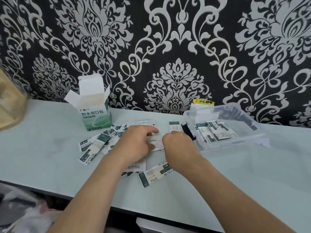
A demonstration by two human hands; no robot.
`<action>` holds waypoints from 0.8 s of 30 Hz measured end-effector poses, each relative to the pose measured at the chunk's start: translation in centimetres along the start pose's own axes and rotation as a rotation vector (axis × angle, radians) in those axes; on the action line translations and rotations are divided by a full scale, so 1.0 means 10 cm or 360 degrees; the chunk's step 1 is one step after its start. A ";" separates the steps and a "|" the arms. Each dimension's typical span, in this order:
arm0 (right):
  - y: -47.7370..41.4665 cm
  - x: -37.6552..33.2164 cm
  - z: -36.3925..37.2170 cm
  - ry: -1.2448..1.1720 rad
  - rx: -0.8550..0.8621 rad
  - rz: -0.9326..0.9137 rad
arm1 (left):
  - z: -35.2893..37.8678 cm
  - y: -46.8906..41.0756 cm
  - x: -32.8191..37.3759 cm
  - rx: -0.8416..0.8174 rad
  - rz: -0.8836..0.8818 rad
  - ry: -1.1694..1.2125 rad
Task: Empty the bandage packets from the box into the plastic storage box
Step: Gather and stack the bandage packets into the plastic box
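Observation:
The green and white bandage box stands upright at the back left of the table, its top flaps open. Several white and dark green bandage packets lie scattered in front of it, and one packet lies below my wrists. My left hand and my right hand meet over the pile, both pinching a small stack of packets between them. The clear plastic storage box sits to the right, with several packets inside.
A pale green table runs against a black and white patterned wall. A yellow warning label sticks up behind the storage box. A tan object stands at the far left. The table's front edge runs near my forearms.

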State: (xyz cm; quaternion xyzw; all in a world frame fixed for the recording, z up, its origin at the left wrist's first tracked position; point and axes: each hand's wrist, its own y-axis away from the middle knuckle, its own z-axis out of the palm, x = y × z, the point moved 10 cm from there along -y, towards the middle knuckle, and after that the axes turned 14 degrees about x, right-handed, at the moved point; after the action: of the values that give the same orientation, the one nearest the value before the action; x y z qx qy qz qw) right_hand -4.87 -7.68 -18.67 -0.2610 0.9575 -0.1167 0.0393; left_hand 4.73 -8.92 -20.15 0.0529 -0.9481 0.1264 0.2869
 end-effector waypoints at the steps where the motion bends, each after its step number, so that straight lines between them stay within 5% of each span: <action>1: 0.01 -0.01 0.00 0.0007 0.0018 -0.0019 | -0.01 -0.01 -0.02 0.0017 -0.0038 0.0060; 13: -0.01 -0.06 0.01 0.0013 0.0095 -0.0050 | -0.12 -0.01 -0.29 0.0011 -0.0696 0.1464; 20: -0.04 -0.05 -0.09 0.0004 0.0283 -0.0005 | -0.37 -0.03 -0.07 0.0061 -0.0368 0.1768; 24: -0.06 0.22 -0.19 -0.0691 0.0470 0.0353 | -0.46 0.02 0.01 0.0037 -0.0259 0.1808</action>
State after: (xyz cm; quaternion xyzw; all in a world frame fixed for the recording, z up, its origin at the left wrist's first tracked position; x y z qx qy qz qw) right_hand -6.74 -8.88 -16.68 -0.1649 0.9220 -0.1914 0.2934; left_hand 7.07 -7.52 -16.42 0.0527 -0.6367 0.1230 0.7594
